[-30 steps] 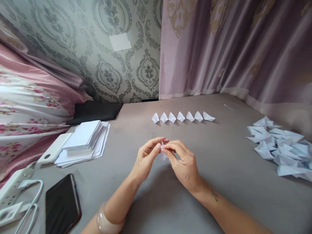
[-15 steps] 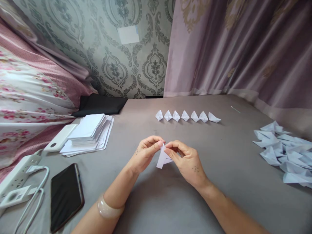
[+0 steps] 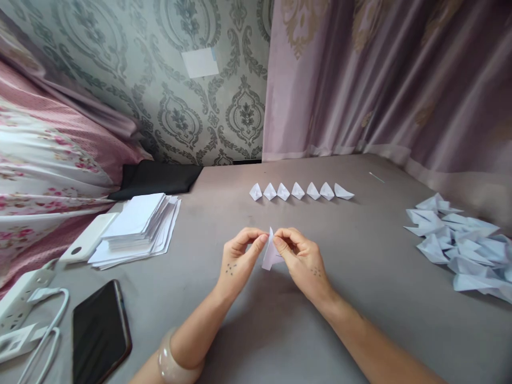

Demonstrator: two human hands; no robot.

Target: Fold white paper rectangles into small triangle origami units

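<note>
A small folded piece of white paper [image 3: 269, 257] is held above the grey table between my two hands. My left hand [image 3: 242, 256] pinches its left edge near the top with thumb and forefinger. On the other side, my right hand [image 3: 301, 253] grips the paper between thumb and curled fingers, covering part of it. One pointed tip of the paper rises between the fingertips, and a short dark line shows on its lower right flap. Beyond the hands stands a row of several small folded paper boats [image 3: 298, 191].
To the right lies a heap of folded white paper shapes [image 3: 460, 245]. On the left are a stack of paper sheets [image 3: 134, 218], a white power bank [image 3: 88, 240], a phone [image 3: 102, 330] and a power strip [image 3: 24, 293] with cables. A black cloth [image 3: 160, 178] lies at the back left.
The paper has turned more upright, its tip now showing above my fingers. My left fingertips have slid slightly down its edge. The whole view has shifted a little.
</note>
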